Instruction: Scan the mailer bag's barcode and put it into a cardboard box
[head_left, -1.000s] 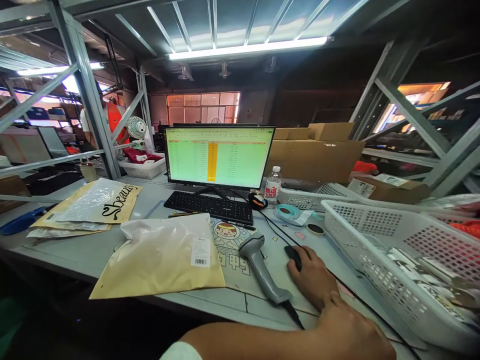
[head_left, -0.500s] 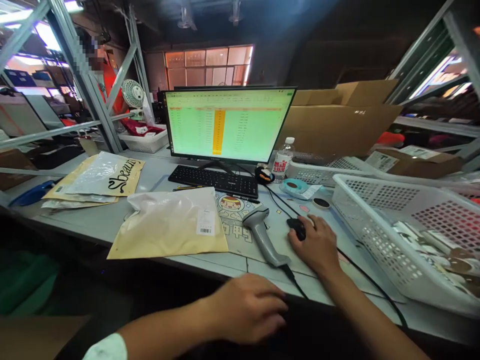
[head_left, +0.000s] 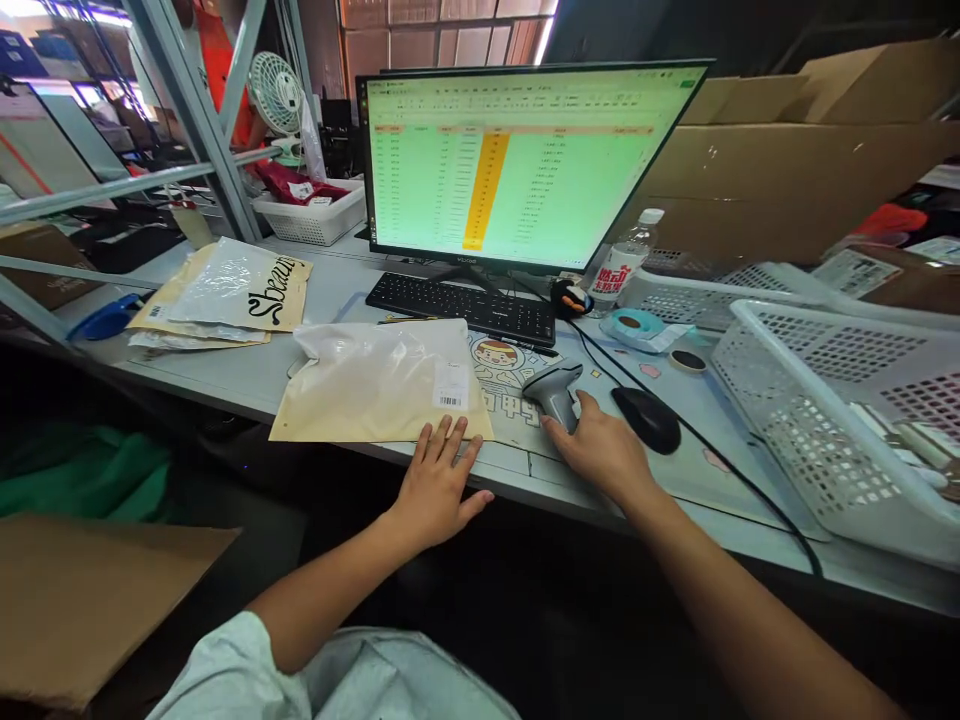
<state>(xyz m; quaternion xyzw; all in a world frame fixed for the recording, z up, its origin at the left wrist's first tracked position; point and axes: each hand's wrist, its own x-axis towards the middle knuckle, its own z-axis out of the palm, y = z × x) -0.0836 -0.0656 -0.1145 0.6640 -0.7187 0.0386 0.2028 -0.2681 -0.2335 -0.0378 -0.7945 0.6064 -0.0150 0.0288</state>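
My left hand [head_left: 437, 482] lies flat with fingers spread on the table's front edge, its fingertips on the near edge of a yellow padded mailer [head_left: 375, 385] that carries a barcode label. My right hand [head_left: 602, 452] covers the handle of a grey barcode scanner [head_left: 553, 387], fingers around it; the scanner's head points toward the keyboard [head_left: 465, 305]. A black mouse [head_left: 649, 418] sits just right of that hand, untouched. Behind stands a monitor [head_left: 525, 160] showing a green spreadsheet with an orange column.
A large white mesh basket [head_left: 810, 420] fills the right side. A water bottle [head_left: 624, 262], tape roll [head_left: 634, 325] and cardboard boxes [head_left: 772, 170] stand behind. More mailers [head_left: 232, 295] lie at left, near a small basket [head_left: 311, 215] and fan [head_left: 276, 90]. Cardboard [head_left: 82, 590] sits at lower left.
My right hand left the mouse and went left onto the scanner's handle. My left hand came up from below the table onto the mailer's near edge. The view tilted down and closer.
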